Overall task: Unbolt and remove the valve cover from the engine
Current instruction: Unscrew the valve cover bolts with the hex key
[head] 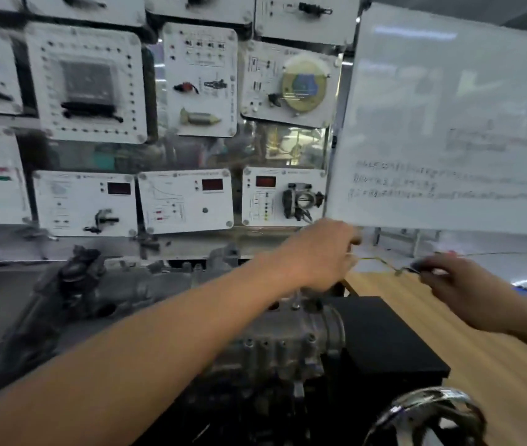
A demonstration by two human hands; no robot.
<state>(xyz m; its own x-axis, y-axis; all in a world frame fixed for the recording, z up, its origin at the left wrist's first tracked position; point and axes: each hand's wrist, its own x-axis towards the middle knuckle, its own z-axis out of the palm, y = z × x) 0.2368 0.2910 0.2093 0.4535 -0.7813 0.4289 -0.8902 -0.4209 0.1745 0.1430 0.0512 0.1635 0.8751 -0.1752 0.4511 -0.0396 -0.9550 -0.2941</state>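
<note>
The fingers of the left hand [323, 252] are curled down and closed on one end of a thin yellowish wire [379, 261]. The fingers of the right hand [461, 284] pinch the wire's other end, where a small dark piece sits. The wire sags a little between the two hands, in the air above the far edge of the bench [481, 349]. The whole view is blurred, so exactly how the fingertips lie cannot be told.

The left forearm reaches in from the lower left and crosses over the engine [275, 342]. The right arm comes in from the right edge, above the wooden bench top.

The engine is a grey metal block with a row of bolts along its near face. It sits low in the middle, well below both hands, and neither hand touches it. Through the blur the valve cover cannot be told apart from the rest of the engine.

A black box [384, 336] stands just beside the engine on its right. A dark casting [62, 294] lies to its left. A chrome ring [432, 413] shows at the lower right.

Behind, white panels [191, 78] with mounted parts cover the wall. A whiteboard [448, 123] with faint writing stands to the right.
</note>
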